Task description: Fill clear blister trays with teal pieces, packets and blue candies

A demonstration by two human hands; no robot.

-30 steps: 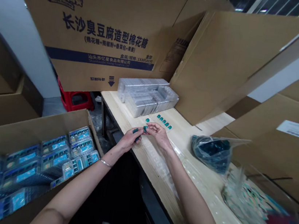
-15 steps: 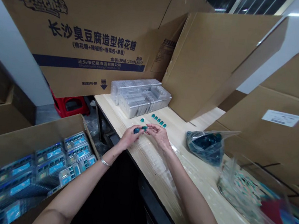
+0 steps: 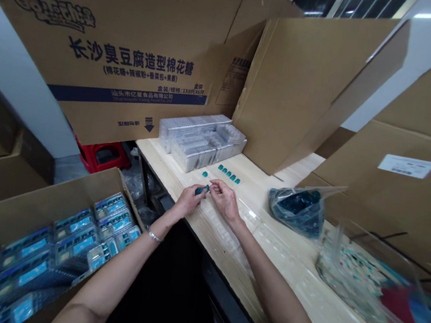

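Note:
Over the near edge of the table, my left hand [image 3: 187,200] is closed on small teal block-like pieces [image 3: 199,190]; one [image 3: 207,187] shows at its fingertips. My right hand [image 3: 226,201] meets it from the right, thumb and fingers pinched close to that piece. Whatever is between the right fingertips is too small to make out. Just beyond the hands, a single teal piece [image 3: 205,174] lies on the table, and a short slanting row of teal pieces [image 3: 228,173] lies to its right. Clear plastic trays [image 3: 191,150] stand stacked behind them.
A plastic bag of dark teal pieces [image 3: 296,212] and a clear tub of small pieces [image 3: 360,270] stand on the table [image 3: 283,281] at right. Cardboard panels [image 3: 289,86] rise behind. An open carton [image 3: 88,187] of blue packages is at lower left, a red stool [image 3: 111,155] beyond.
My right fingertips have drawn slightly away from the teal piece at the left fingertips. The left hand has shifted slightly. The loose row looks the same.

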